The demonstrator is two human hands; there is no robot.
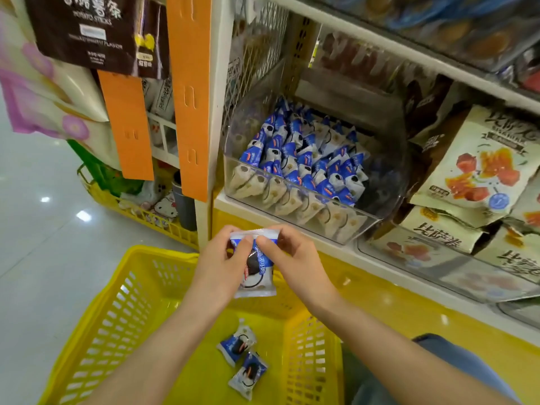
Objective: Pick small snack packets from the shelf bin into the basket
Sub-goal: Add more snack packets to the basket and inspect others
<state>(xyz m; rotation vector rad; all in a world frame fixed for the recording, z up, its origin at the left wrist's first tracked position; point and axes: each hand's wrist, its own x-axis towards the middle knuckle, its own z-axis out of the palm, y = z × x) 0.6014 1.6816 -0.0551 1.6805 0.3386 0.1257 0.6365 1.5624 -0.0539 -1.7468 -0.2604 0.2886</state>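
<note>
A small blue-and-white snack packet [258, 273] hangs upright above the yellow basket [122, 311]. My left hand [226, 257] pinches its top left edge and my right hand [289, 252] pinches its top right edge. Two more packets [237, 344] [247, 374] of the same kind lie on the basket's floor. Just above my hands, a clear shelf bin [309, 216] holds several of these packets [304, 156] in rows.
Larger beige snack bags [482, 168] fill the bins to the right. Orange hanging strips [190, 92] and dark bags hang at the left of the shelf post. Another yellow basket [140, 211] with goods stands on the shiny floor at left. My knee [455, 363] is beside the basket.
</note>
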